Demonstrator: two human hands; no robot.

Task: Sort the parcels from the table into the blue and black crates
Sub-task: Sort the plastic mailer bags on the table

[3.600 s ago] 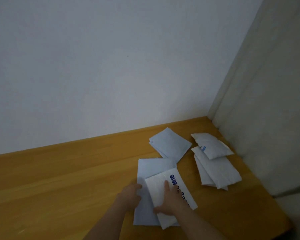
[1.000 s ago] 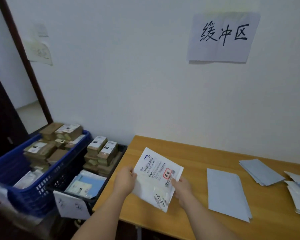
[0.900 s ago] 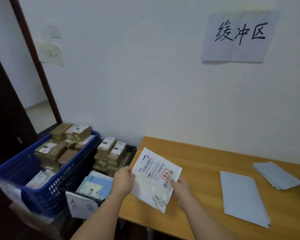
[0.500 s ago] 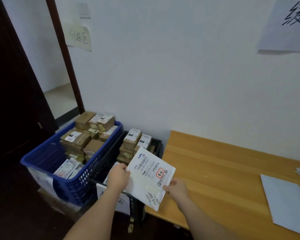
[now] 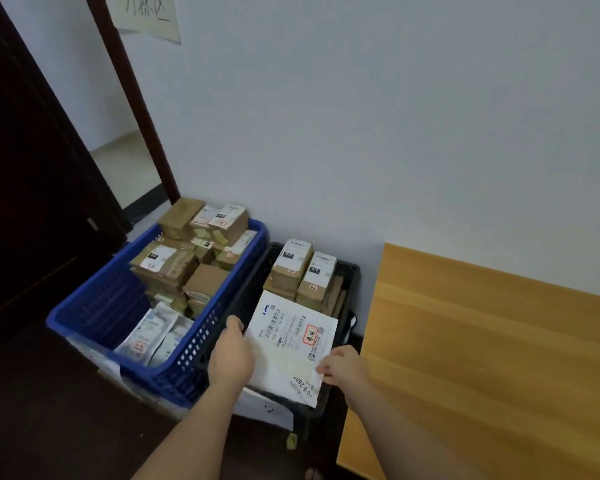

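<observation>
I hold a flat white parcel [image 5: 290, 344] with a printed label and a red stamp over the black crate [image 5: 349, 292]. My left hand [image 5: 232, 355] grips its left edge and my right hand [image 5: 340, 367] pinches its lower right corner. The black crate carries brown boxes [image 5: 302, 271] at its far end. Left of it stands the blue crate [image 5: 94, 306], packed with brown boxes [image 5: 187, 251] and white bags [image 5: 153, 336].
The wooden table [image 5: 482, 358] fills the right side, its left edge next to the black crate. A white wall runs behind. A dark door and doorway [image 5: 118, 161] stand at the far left, with dark floor below. A paper sign [image 5: 146, 15] hangs on the wall.
My view and both hands have swung left from the table to the crates. The parcel has moved from above the table's edge to over the black crate.
</observation>
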